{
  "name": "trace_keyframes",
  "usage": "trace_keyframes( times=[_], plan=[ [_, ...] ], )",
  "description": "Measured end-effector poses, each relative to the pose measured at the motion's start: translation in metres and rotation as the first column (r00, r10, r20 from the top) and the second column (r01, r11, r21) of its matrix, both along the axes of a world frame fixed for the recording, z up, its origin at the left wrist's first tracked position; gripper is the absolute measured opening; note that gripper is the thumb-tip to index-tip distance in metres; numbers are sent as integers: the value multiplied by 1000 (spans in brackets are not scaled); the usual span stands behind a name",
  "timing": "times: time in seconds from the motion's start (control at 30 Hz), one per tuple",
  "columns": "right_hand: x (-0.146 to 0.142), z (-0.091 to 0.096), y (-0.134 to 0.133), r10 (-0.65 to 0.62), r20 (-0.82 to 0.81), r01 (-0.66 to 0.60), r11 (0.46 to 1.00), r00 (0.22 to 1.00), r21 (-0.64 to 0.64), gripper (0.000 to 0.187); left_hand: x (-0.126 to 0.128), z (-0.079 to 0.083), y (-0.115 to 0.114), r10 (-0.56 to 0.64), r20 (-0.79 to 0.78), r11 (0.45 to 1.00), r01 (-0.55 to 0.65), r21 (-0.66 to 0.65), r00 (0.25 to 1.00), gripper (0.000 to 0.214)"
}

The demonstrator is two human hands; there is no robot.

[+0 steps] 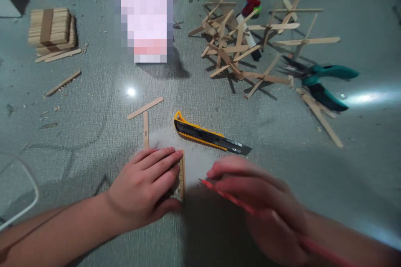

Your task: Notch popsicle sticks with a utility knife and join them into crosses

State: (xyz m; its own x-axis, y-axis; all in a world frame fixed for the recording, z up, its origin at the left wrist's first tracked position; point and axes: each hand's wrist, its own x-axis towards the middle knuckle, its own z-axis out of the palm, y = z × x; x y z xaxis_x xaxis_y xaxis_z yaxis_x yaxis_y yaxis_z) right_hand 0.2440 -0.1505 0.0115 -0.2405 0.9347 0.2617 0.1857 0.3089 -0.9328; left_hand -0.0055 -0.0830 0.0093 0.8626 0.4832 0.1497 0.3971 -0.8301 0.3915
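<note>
My left hand (pixel 147 185) holds down a short ruler (pixel 181 179), its fingertips on the upper end and its thumb near the lower end. A pale wooden edge runs along the ruler's right side; whether it is a separate stick I cannot tell. My right hand (pixel 263 200), somewhat blurred, grips a red pencil (pixel 230 197), whose tip is just right of the ruler and apart from it. Beyond both hands lies a yellow and black utility knife (pixel 206 133) with its blade out. A craft stick with a small slot (pixel 145 127) reaches under my left fingers, near another craft stick (pixel 145 108).
A banded stack of craft sticks (pixel 52 29) lies at the far left, with a single stick (pixel 63 83) nearer. Crossed-stick pieces (pixel 230 50) pile up at the back right, around a white tube (pixel 249 35). Teal-handled pliers (pixel 326 79) lie at right. A pixelated area covers the top middle.
</note>
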Motion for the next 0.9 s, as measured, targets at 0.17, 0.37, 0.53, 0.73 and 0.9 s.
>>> trace_keyframes(
  times=[0.17,0.37,0.53,0.73,0.9],
  plan=[
    [-8,-4,21,38,-68,-51,980,997,-190,27,1,0,0,4,13,1000,-4,-9,1000,48],
    [-15,-8,25,31,67,-25,996,997,-84,22,0,2,1,3,12,1000,-3,-16,1000,45],
    [-17,-10,23,6,131,0,999,991,-49,24,0,3,0,4,-1,1000,-4,-22,1000,44],
    [-16,-11,25,16,143,-9,999,990,-52,25,1,1,0,1,-7,1000,-1,-25,1000,45],
    [-17,-11,24,4,149,1,999,989,-36,23,0,1,1,5,-4,1000,-5,-19,1000,44]
  ],
)
